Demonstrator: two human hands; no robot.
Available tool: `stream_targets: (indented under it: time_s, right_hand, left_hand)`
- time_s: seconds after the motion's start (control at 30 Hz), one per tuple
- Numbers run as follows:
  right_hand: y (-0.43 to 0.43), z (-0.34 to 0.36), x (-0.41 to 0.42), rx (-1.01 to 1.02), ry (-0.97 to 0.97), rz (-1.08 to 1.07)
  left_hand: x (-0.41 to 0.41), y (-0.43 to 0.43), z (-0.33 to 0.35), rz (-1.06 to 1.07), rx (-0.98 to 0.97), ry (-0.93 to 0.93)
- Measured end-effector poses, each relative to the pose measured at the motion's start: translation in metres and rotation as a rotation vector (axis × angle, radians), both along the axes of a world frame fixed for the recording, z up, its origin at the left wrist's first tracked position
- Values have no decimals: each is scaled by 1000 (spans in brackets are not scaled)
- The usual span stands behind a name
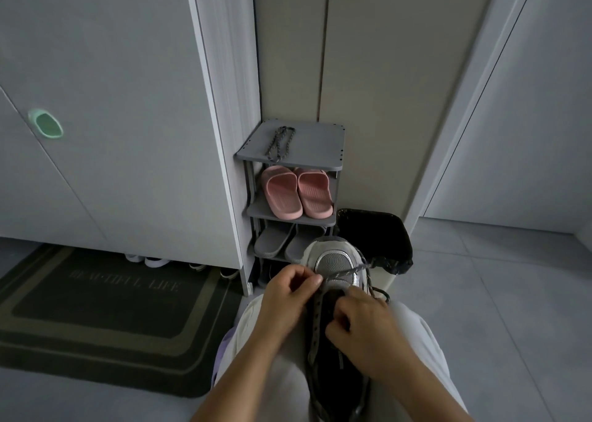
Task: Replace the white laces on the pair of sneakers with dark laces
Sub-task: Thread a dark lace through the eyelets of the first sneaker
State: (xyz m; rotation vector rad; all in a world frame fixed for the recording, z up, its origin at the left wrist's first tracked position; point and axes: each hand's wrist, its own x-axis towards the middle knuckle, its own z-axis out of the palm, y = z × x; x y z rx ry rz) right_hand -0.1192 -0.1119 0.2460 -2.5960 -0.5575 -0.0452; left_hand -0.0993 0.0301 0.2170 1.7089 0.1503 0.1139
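Observation:
A grey and white sneaker lies on my lap, toe pointing away. A dark speckled lace crosses its lowest eyelets and trails off to the right. My left hand pinches one end of this lace at the shoe's left edge. My right hand rests on the tongue opening, fingers curled; what it holds is hidden. A second dark lace lies folded on top of the grey shoe rack. The other sneaker and the white laces are not visible.
The rack holds pink slippers and grey slippers below. A bin with a black bag stands to its right. A dark doormat lies at left before a cabinet, with several shoes under it.

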Motion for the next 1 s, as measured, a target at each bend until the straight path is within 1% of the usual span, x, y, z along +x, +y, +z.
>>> stream_targets:
  time_s: [0.07,0.13,0.23,0.27,0.3,0.33,0.37,0.4,0.43,0.5,0.53,0.57,0.63,0.67,0.73,0.77,0.83,0.87,0.9,0.93,1.0]
  right_hand:
    - [-3,14,-10,-76,-13,31]
    - [-13,24,-20,-83,71,24]
    - [-39,17,-31,-31,157,0]
    - [-49,12,-32,13,223,-17]
    - [-59,7,-33,109,315,-42]
    - [-66,5,-33,237,406,-66]
    - [-71,5,-31,370,462,-87]
    - [-73,8,-29,495,481,-107]
    - [-73,11,-26,589,477,-125]
    - [-69,14,-19,716,464,-120]
    - [-65,15,-15,753,459,-100]
    - [-62,17,-12,771,448,-77]
    - [-54,22,-7,805,451,-20]
    - [-50,22,-5,853,461,-2]
    - [-44,13,4,911,428,-32]
    - [-41,7,9,866,348,-69]
    - [-35,-7,22,602,135,-157]
    - [-33,-13,26,452,53,-194]
    - [-31,-16,31,343,-30,-205]
    - [-30,-18,35,276,-132,-192]
    - [-29,-14,41,188,-290,-152]
  left_hand:
    - [-1,-3,4,23,97,-29]
    - [-3,-3,5,43,112,-39]
    - [-5,1,5,40,84,-11]
    - [-6,2,6,38,69,-8]
    - [-8,2,6,37,77,-28]
    - [-10,1,6,52,131,-94]
    - [-15,-1,6,67,212,-204]
    - [-21,-5,7,37,291,-327]
    - [-26,-11,7,-60,365,-430]
    - [-34,-25,4,-253,561,-566]
    - [-36,-30,2,-285,629,-610]
    - [-37,-32,3,-272,622,-621]
    - [-36,-32,10,-190,509,-602]
    - [-37,-30,13,-162,458,-586]
    - [-42,-27,18,-148,310,-516]
    - [-46,-26,19,-156,221,-477]
    - [-56,-21,20,-163,82,-415]
    - [-60,-18,19,-166,16,-378]
    - [-64,-14,18,-173,-39,-340]
    - [-67,-11,18,-179,-64,-311]
    - [-69,-9,15,-179,-28,-280]
